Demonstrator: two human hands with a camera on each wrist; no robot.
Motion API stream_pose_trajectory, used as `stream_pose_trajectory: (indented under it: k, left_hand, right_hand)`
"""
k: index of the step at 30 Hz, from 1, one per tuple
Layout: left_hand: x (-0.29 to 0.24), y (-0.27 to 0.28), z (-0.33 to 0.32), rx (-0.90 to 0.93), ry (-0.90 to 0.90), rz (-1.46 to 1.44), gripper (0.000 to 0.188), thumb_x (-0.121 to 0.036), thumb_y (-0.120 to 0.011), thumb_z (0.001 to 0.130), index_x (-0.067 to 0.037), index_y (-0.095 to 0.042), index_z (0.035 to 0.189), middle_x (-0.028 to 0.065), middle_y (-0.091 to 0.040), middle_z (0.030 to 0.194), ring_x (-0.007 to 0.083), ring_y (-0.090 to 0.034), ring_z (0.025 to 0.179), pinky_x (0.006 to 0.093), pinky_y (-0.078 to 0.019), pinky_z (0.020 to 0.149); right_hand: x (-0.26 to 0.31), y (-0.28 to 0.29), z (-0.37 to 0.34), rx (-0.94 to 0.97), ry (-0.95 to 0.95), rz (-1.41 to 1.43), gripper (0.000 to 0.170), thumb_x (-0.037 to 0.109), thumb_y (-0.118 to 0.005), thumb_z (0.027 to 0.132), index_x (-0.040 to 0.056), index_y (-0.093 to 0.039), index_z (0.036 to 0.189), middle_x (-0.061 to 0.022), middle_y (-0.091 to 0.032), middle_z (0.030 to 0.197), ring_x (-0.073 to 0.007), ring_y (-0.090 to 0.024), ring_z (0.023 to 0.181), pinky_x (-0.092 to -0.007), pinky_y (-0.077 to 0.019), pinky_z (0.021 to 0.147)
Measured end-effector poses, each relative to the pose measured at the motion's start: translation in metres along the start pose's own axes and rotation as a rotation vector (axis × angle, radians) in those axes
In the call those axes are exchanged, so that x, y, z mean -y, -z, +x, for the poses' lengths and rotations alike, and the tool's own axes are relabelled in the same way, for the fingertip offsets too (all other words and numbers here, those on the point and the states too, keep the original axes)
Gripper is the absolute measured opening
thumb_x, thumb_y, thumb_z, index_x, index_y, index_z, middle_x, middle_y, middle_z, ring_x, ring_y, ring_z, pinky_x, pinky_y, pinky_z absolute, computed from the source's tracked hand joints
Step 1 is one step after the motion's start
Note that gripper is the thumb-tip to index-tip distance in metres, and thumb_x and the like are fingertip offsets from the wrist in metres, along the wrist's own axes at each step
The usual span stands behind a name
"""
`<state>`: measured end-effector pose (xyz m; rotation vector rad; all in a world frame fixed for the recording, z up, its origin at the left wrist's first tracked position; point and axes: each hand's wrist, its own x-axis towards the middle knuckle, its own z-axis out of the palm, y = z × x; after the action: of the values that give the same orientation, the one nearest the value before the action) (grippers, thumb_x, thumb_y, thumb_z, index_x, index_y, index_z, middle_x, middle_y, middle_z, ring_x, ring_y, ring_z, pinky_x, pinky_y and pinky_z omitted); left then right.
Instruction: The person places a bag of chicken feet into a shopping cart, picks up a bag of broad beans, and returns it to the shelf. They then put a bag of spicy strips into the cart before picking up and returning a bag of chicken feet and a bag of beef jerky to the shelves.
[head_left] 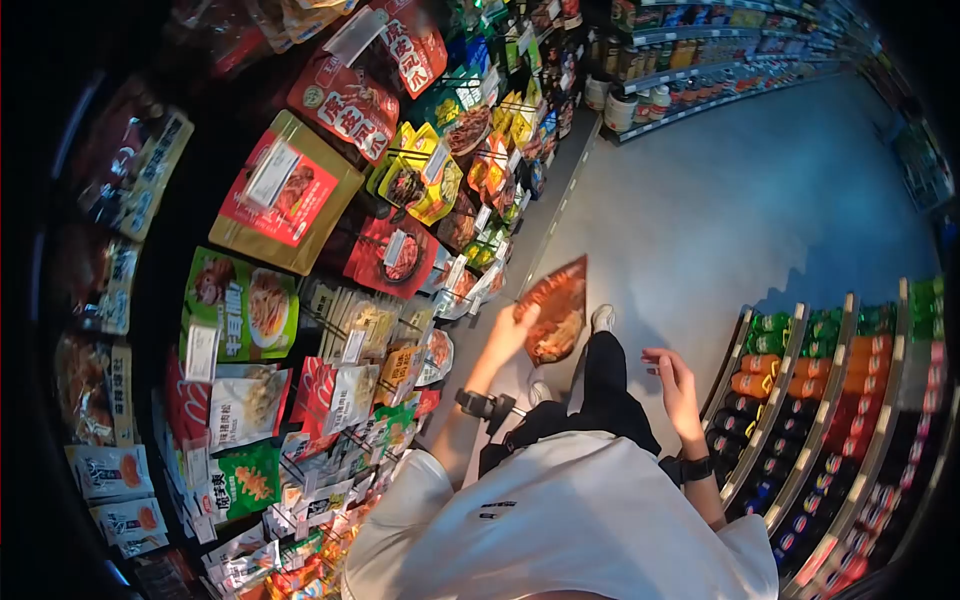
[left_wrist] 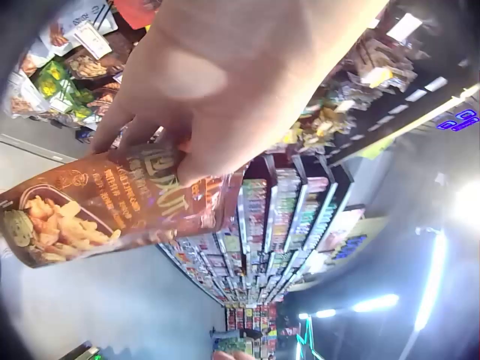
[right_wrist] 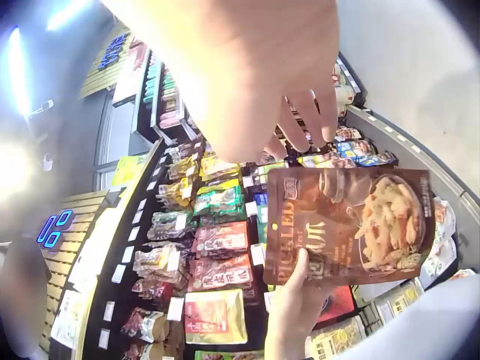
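The left hand [head_left: 508,335] pinches a brown bag [head_left: 556,312] by one long side, near the end with a little hole, thumb on the front. Gripped there, most of the food picture is left uncovered, maybe so it can be looked at. The right hand [head_left: 678,388] has loose, partly bent fingers with a gap from the thumb, and holds nothing. The bag is flat, smooth and shiny, like plastic, with pointy corners. Left of the left fingers, snack bags [head_left: 240,305] hang in rows, likely so their fronts show; they look thin and crinkly. Right of the right fingers, round, smooth drink bottles [head_left: 755,384] are packed in lines, probably so many fit.
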<state>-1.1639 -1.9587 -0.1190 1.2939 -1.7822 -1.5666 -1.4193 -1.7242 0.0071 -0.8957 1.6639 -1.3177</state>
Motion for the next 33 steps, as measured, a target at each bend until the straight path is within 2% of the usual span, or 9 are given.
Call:
stream_pose_trajectory:
  k: [6,8,14,17,18,22,25,31,33]
  left_hand:
    - [0.034,0.018,0.110,-0.300,0.192,-0.258,0.036,-0.029,-0.063,0.102,0.003,-0.068,0.119,0.0085,-0.074,0.107,0.0153,-0.065,0.095,0.0324,-0.0511,0.088]
    - [0.095,0.017,0.148,-0.371,0.187,-0.172,0.036,-0.028,-0.064,0.102,0.002,-0.068,0.119,0.0085,-0.073,0.107,0.0158,-0.065,0.095,0.0321,-0.0509,0.088]
    - [0.154,0.007,0.185,-0.428,0.587,-0.217,0.031,-0.027,-0.064,0.101,0.000,-0.069,0.115,0.0073,-0.072,0.104,0.0179,-0.065,0.093,0.0350,-0.0505,0.083]
    - [0.203,0.003,0.197,-0.530,0.627,-0.115,0.026,-0.025,-0.066,0.100,-0.002,-0.070,0.113,0.0066,-0.072,0.103,0.0179,-0.065,0.095,0.0351,-0.0505,0.084]
    - [0.160,0.006,0.204,-0.537,0.661,-0.117,0.027,-0.023,-0.068,0.099,-0.004,-0.068,0.117,0.0060,-0.071,0.108,0.0181,-0.065,0.098,0.0354,-0.0503,0.087]
    - [0.243,0.000,0.223,-0.650,0.530,-0.655,0.041,-0.024,-0.070,0.098,-0.002,-0.060,0.131,0.0061,-0.067,0.123,0.0167,-0.061,0.107,0.0328,-0.0480,0.094]
    - [0.227,0.003,0.238,-0.749,0.537,-0.499,0.041,-0.029,-0.071,0.098,-0.001,-0.062,0.127,0.0037,-0.067,0.120,0.0148,-0.061,0.104,0.0307,-0.0469,0.093]
    - [0.172,0.030,0.246,-0.813,0.285,-0.438,0.041,-0.036,-0.071,0.098,-0.003,-0.066,0.121,0.0001,-0.065,0.109,0.0119,-0.057,0.099,0.0287,-0.0455,0.090]
    - [0.188,0.035,0.250,-0.816,0.238,-0.410,0.037,-0.034,-0.071,0.098,-0.003,-0.067,0.116,0.0001,-0.066,0.105,0.0112,-0.057,0.098,0.0281,-0.0452,0.089]
  right_hand:
    - [-0.025,0.027,0.133,0.133,-0.062,0.044,0.034,0.021,-0.044,0.111,-0.0040,-0.068,0.111,-0.0106,-0.070,0.106,-0.0176,-0.067,0.101,-0.0310,-0.0516,0.090]
    - [-0.025,0.040,0.179,0.181,-0.077,0.042,0.034,0.021,-0.044,0.111,-0.0043,-0.067,0.111,-0.0101,-0.070,0.103,-0.0173,-0.067,0.100,-0.0312,-0.0516,0.089]
    - [-0.043,0.063,0.261,0.197,-0.204,0.014,0.040,0.026,-0.040,0.113,-0.0053,-0.065,0.105,-0.0093,-0.069,0.099,-0.0165,-0.066,0.095,-0.0316,-0.0513,0.090]
    - [-0.055,0.063,0.272,0.214,-0.314,-0.025,0.044,0.031,-0.039,0.113,-0.0051,-0.065,0.108,-0.0099,-0.070,0.100,-0.0180,-0.068,0.095,-0.0332,-0.0523,0.090]
    - [-0.065,0.061,0.271,0.202,-0.341,-0.010,0.045,0.031,-0.038,0.113,-0.0053,-0.065,0.108,-0.0105,-0.071,0.099,-0.0183,-0.068,0.094,-0.0331,-0.0527,0.090]
    - [-0.080,0.049,0.261,0.234,-0.398,-0.088,0.048,0.032,-0.037,0.113,-0.0050,-0.065,0.107,-0.0105,-0.071,0.098,-0.0184,-0.068,0.094,-0.0329,-0.0528,0.090]
    - [-0.079,0.035,0.252,0.257,-0.489,-0.032,0.046,0.032,-0.036,0.113,-0.0040,-0.065,0.108,-0.0101,-0.071,0.098,-0.0180,-0.068,0.096,-0.0321,-0.0519,0.090]
    - [-0.086,0.018,0.241,0.265,-0.538,-0.020,0.048,0.034,-0.035,0.113,-0.0039,-0.066,0.109,-0.0107,-0.072,0.099,-0.0172,-0.068,0.095,-0.0314,-0.0519,0.090]
    - [-0.086,0.012,0.239,0.243,-0.552,-0.011,0.048,0.034,-0.035,0.113,-0.0037,-0.066,0.109,-0.0102,-0.072,0.099,-0.0167,-0.068,0.095,-0.0312,-0.0518,0.090]
